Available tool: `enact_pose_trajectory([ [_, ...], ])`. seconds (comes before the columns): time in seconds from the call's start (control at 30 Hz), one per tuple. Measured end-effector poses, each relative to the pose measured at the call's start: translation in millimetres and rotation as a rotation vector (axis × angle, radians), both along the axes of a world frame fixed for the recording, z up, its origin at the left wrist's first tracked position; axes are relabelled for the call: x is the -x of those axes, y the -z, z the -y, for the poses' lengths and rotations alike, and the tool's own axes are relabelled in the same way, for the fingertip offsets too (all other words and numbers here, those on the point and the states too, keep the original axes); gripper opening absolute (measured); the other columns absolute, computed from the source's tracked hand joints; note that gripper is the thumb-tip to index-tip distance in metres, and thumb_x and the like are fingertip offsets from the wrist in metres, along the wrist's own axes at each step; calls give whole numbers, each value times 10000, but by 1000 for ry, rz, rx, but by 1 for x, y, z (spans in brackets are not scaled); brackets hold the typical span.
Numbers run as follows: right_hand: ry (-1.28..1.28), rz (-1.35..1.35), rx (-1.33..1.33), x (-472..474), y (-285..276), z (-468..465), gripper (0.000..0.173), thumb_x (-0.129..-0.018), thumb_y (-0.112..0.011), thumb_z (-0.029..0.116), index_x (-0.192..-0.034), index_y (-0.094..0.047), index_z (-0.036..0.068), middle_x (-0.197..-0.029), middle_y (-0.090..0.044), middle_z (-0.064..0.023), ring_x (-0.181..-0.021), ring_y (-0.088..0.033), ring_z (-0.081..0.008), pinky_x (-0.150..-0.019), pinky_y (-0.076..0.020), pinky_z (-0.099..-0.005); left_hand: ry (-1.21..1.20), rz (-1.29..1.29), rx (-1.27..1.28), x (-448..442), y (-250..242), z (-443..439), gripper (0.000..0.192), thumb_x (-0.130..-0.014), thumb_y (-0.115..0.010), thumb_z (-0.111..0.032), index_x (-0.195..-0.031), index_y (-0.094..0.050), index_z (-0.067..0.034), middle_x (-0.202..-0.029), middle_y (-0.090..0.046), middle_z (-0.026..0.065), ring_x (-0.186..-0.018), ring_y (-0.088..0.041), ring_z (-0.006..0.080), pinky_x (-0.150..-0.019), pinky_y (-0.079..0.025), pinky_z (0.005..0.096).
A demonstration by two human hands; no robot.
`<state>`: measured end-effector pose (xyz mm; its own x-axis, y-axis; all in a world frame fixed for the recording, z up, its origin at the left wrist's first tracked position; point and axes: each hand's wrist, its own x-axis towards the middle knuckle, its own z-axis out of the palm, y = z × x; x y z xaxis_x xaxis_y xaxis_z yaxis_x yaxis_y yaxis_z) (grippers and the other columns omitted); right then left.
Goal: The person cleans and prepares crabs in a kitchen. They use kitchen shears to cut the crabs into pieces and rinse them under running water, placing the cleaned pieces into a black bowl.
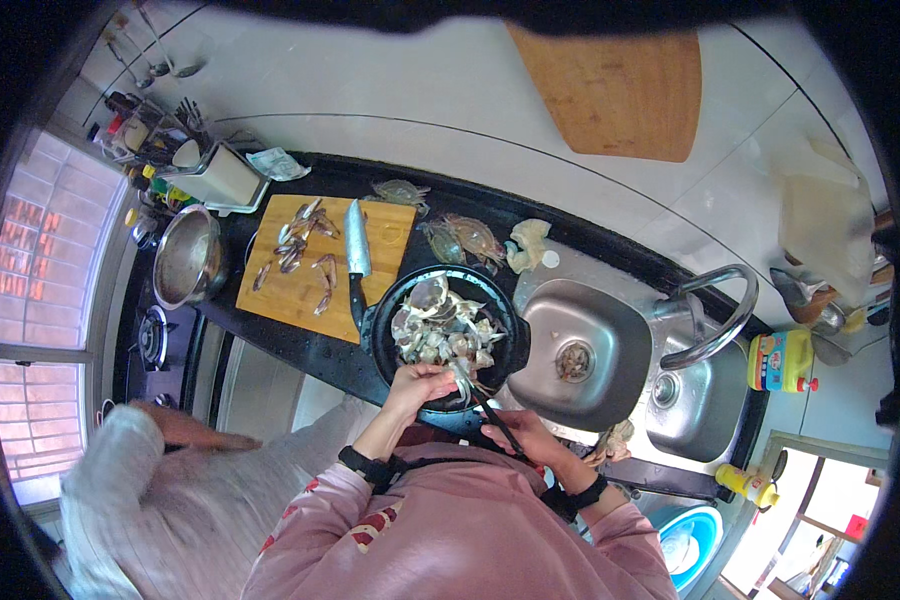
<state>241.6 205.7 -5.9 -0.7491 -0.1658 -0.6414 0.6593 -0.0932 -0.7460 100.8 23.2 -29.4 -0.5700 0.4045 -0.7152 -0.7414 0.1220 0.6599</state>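
A black pan at the counter's edge holds a heap of cut crab pieces. Over the pan's near rim, my left hand pinches a pale piece of crab. My right hand, just right of it, grips a dark, slender tool whose tip reaches the piece; its kind is not clear. Left of the pan lies a wooden cutting board with crab legs and claws and a kitchen knife, its black handle touching the pan's side. Several whole crabs sit behind the pan.
A double steel sink with a curved faucet is at the right. A metal bowl stands left of the board, near a gas burner. Another person in grey is close on my left. A cloth hangs at the sink's front edge.
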Motion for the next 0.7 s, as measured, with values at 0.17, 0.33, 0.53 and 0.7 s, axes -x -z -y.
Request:
enact_pose_trajectory([
  [0.17, 16, -11, -16, 4, -3, 6, 418, -794, -650, 360, -1068, -621, 46, -803, -632, -41, -739, -523, -91, -692, -433, -258, -45, 38, 18, 2, 1, 7, 259, -775, -675, -117, -945, -582, 55, -857, -630, 112, -754, -635, 173, -692, -531, 250],
  [0.33, -34, -84, -114, 7, 8, 9, 372, -785, -672, 305, -1057, -628, 55, -800, -630, -26, -734, -517, -81, -684, -431, -245, -65, 67, 16, 4, 2, 11, 275, -770, -680, -112, -962, -568, 51, -871, -626, 106, -757, -636, 179, -698, -534, 261],
  [0.53, -2, -54, -57, 1, 19, 9, 325, -783, -680, 271, -1022, -640, 54, -740, -606, -10, -702, -508, -67, -639, -431, -238, -52, 85, 8, 4, 4, 16, 271, -778, -672, -110, -979, -567, 38, -877, -625, 103, -765, -636, 176, -699, -533, 253],
  [0.7, 22, -124, -19, -6, 23, 8, 316, -790, -675, 238, -1020, -618, 28, -723, -574, 3, -694, -485, -61, -629, -427, -244, -6, 17, 49, 6, 5, 32, 253, -782, -671, -119, -955, -578, 40, -878, -628, 92, -763, -633, 163, -710, -527, 247],
])
